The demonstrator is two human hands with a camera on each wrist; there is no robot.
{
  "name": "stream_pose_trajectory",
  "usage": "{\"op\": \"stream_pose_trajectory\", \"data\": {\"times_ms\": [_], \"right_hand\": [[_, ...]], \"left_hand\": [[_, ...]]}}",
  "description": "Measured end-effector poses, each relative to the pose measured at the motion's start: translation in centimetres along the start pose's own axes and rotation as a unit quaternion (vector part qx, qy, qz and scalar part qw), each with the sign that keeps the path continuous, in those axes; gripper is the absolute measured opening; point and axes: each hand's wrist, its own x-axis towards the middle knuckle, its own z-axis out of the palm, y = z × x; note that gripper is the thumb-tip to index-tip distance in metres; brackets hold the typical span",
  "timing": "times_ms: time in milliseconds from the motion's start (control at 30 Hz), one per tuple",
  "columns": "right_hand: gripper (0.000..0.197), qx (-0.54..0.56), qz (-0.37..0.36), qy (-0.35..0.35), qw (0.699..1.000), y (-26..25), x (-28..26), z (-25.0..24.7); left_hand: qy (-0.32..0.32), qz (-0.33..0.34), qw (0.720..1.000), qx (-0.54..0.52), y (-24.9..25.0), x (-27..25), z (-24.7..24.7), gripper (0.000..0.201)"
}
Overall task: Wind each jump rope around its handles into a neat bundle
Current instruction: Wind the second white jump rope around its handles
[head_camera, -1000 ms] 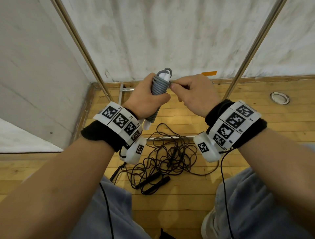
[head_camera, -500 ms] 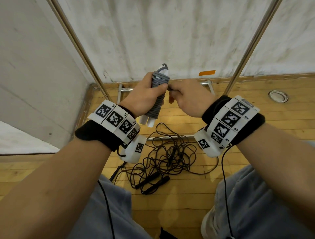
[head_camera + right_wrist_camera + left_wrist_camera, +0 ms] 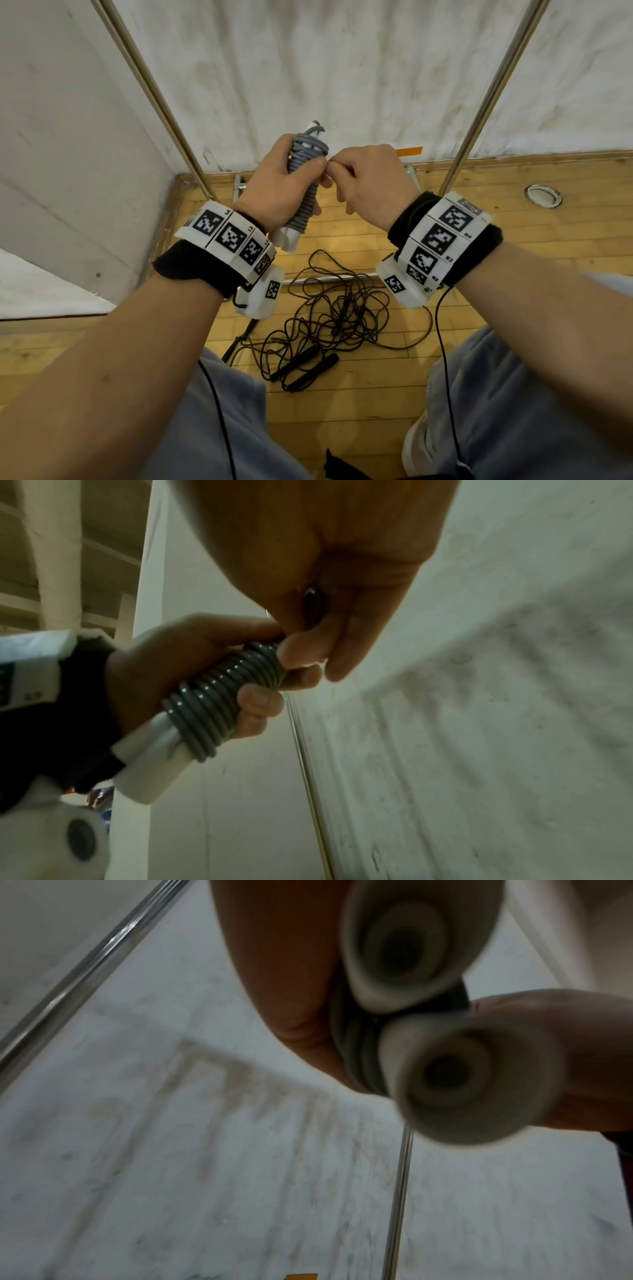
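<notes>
My left hand [image 3: 284, 185] grips a grey jump rope bundle [image 3: 306, 164], its cord coiled tightly round two white handles [image 3: 286, 238] held upright at chest height. The coils [image 3: 222, 693] and the handles' white ends [image 3: 455, 1080] show close up in the wrist views. My right hand [image 3: 363, 178] pinches the cord's loose end against the bundle, just right of my left thumb. On the floor below lies a loose black jump rope [image 3: 335, 308] in a tangle, its black handles [image 3: 308, 368] side by side at the front.
I sit on a wooden floor [image 3: 513, 246] in a corner, knees [image 3: 531, 394] apart. A white wall [image 3: 342, 68] stands ahead, with two slanting metal poles [image 3: 154, 96] and a low metal bar [image 3: 308, 281]. A round floor fitting [image 3: 543, 195] lies at right.
Both hands with the grey bundle shifted slightly; the rope's top loop has been pulled down tight, and my right fingers now pinch the cord end lower, beside my left thumb.
</notes>
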Motion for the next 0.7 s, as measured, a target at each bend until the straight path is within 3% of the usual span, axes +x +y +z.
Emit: {"op": "stream_pose_trajectory", "data": {"times_ms": [167, 367, 533, 700], "right_hand": [[0.023, 0.134, 0.058, 0.084, 0.986, -0.4, -0.6, 0.1], [0.005, 0.234, 0.033, 0.126, 0.964, -1.4, -1.1, 0.2], [0.023, 0.151, -0.040, 0.110, 0.982, -1.6, -1.0, -0.2], [0.021, 0.080, -0.044, 0.174, 0.981, -1.5, -0.3, 0.2]], "left_hand": [[0.035, 0.038, 0.999, 0.005, 0.5, -0.5, 0.4, 0.011], [0.074, 0.059, 0.995, -0.022, 1.3, -1.1, 0.6, 0.011], [0.107, 0.083, 0.991, -0.004, 1.1, -0.9, 0.5, 0.010], [0.125, 0.086, 0.987, 0.047, 0.5, -0.7, 0.9, 0.019]]}}
